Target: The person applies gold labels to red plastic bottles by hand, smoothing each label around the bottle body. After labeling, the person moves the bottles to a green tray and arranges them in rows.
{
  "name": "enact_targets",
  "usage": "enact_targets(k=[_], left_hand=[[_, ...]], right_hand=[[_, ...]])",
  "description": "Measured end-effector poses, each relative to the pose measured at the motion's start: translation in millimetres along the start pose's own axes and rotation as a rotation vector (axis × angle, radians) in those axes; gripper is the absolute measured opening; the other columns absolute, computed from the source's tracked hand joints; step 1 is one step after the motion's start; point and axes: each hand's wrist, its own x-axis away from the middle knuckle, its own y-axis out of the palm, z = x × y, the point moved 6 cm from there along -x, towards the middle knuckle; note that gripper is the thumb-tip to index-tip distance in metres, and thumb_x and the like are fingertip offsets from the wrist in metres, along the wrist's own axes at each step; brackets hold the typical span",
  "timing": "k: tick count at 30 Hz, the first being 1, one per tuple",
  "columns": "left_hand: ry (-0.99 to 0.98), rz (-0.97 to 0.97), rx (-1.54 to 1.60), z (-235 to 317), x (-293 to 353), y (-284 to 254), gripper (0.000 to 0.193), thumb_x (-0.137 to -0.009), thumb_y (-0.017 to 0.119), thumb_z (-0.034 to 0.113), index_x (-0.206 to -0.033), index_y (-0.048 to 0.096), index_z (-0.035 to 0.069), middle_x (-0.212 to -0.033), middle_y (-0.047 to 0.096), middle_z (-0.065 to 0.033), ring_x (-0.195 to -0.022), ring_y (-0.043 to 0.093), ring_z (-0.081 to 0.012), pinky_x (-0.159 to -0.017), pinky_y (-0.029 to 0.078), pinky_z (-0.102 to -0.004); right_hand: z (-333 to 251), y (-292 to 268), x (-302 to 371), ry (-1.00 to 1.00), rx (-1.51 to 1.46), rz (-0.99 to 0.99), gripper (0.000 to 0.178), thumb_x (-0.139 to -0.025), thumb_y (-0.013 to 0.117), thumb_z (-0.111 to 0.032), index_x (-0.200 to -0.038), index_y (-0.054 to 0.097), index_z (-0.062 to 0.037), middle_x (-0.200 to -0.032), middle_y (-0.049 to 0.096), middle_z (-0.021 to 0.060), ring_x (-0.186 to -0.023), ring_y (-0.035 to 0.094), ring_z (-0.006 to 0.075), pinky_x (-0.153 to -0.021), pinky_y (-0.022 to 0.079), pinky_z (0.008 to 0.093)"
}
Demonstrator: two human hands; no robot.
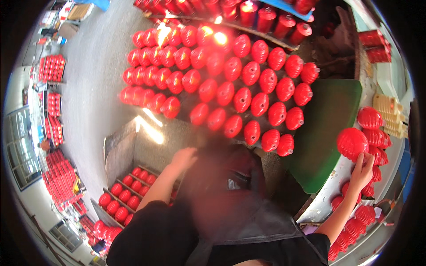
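At the right, the fingertips of my right hand (pixel 363 172) are closed on the lower edge of a round, glossy red piece with fine ribs, like a small lantern (pixel 353 144). It is raised over a light-coloured ledge (pixel 330 195), where several more red ribbed pieces (pixel 377 138) lie in a row. My left hand (pixel 183 158) is in front of my dark apron (pixel 235 186), above a compartmented crate (pixel 108 195) of red oval pieces. Its fingers are partly hidden by the apron and a blurred patch, so what they do does not show.
Rows of red oval pieces (pixel 242 99) stand across the middle, with red cylinders (pixel 266 20) on a shelf behind. A green board (pixel 330 128) lies left of the ledge. Cream moulded parts (pixel 390 116) sit far right. Stacks of red pieces (pixel 57 177) line the left side.
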Motion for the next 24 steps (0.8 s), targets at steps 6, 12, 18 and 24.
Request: enact_targets(k=[6, 12, 18, 24], left_hand=[[-0.042, 0.047, 0.184, -58.9, -13.2, -9.7, 0.040, -0.088, 0.073, 0.022, -0.126, 0.068, 0.009, -0.120, 0.070, -0.0172, -0.113, 0.065, -0.0390, -0.097, 0.053, -0.0474], [-0.206, 0.151, 0.324, -175.9, 25.4, -11.0, 0.043, -0.088, 0.073, 0.023, -0.128, 0.067, 0.009, -0.122, 0.069, -0.0183, -0.114, 0.065, -0.0388, -0.097, 0.054, -0.0460], [-0.458, 0.198, 0.390, -295.3, 98.8, 24.0, 0.041, -0.089, 0.072, 0.025, -0.126, 0.067, 0.008, -0.113, 0.071, -0.0190, -0.103, 0.068, -0.0389, -0.089, 0.054, -0.0491], [-0.572, 0.166, 0.520, -334.1, 133.8, 71.0, 0.038, -0.089, 0.071, 0.024, -0.123, 0.069, 0.007, -0.108, 0.071, -0.0200, -0.098, 0.069, -0.0387, -0.086, 0.054, -0.0481]], right_hand=[[-255.5, 101.5, 85.3, 0.051, -0.669, -0.610, 0.020, -0.092, 0.073, -0.005, -0.109, 0.064, -0.0001, -0.087, 0.065, 0.0028, -0.077, 0.061, 0.0068, -0.069, 0.052, 0.0255], [-505.4, 232.6, 180.1, -0.682, -0.619, -0.666, 0.027, -0.085, 0.081, -0.020, -0.101, 0.065, -0.0064, -0.071, 0.068, 0.0150, -0.065, 0.071, 0.0331, -0.056, 0.055, 0.0429], [-602.7, 351.5, 247.0, -0.856, -0.334, -0.807, 0.024, -0.091, 0.069, -0.019, -0.101, 0.052, -0.0046, -0.070, 0.065, 0.0208, -0.067, 0.068, 0.0414, -0.057, 0.052, 0.0535], [-619.1, 432.6, 273.3, -0.830, -0.105, -0.950, 0.025, -0.094, 0.065, -0.021, -0.100, 0.048, -0.0030, -0.072, 0.067, 0.0225, -0.070, 0.069, 0.0437, -0.062, 0.053, 0.0558]])
